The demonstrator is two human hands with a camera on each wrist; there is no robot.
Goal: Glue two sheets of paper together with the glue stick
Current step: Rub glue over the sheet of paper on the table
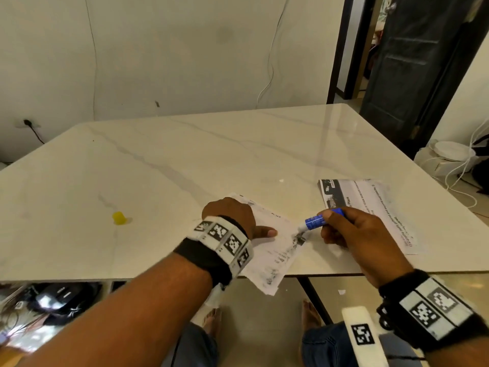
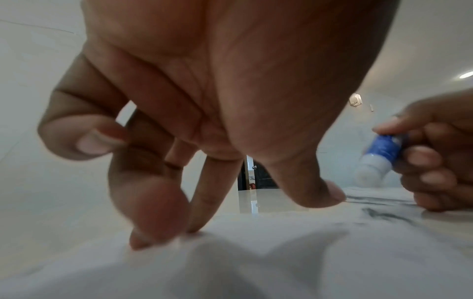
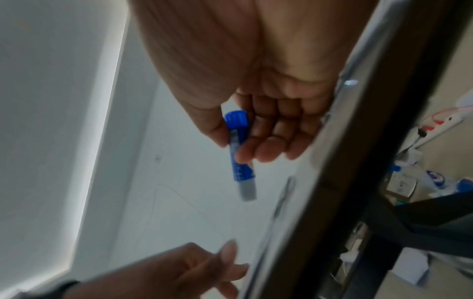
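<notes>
on the white table (image 1: 185,154), near its front edge, lies a sheet (image 1: 275,250) of paper with smudged dark print. one corner of it hangs over the edge. the left hand (image 1: 232,215) rests on this sheet. its fingers are mostly straight and spread a little, and the fingertips (image 2: 151,228) press down on the paper, as the left wrist view shows. the thumb (image 1: 264,231) points to the right along the sheet. this hand is not wrapped around anything.

the right hand (image 1: 354,234) is just beside the sheet, on its right. it grips the glue stick (image 1: 315,221), with the thumb on one side and the curled fingers on the other. the stick is blue with a white end. it is tilted, with the white end pointing down and left at the right edge of the sheet. whether the end touches the paper cannot be told. in the right wrist view the stick (image 3: 240,153) is pinched between the thumb and the first fingers, and its blue end sits up by the palm.

a second sheet (image 1: 370,207) with print lies flat on the table to the right, partly under the right hand. it is apart from the first sheet.

far off to the left on the table sits a small yellow cap (image 1: 119,218), alone.
</notes>
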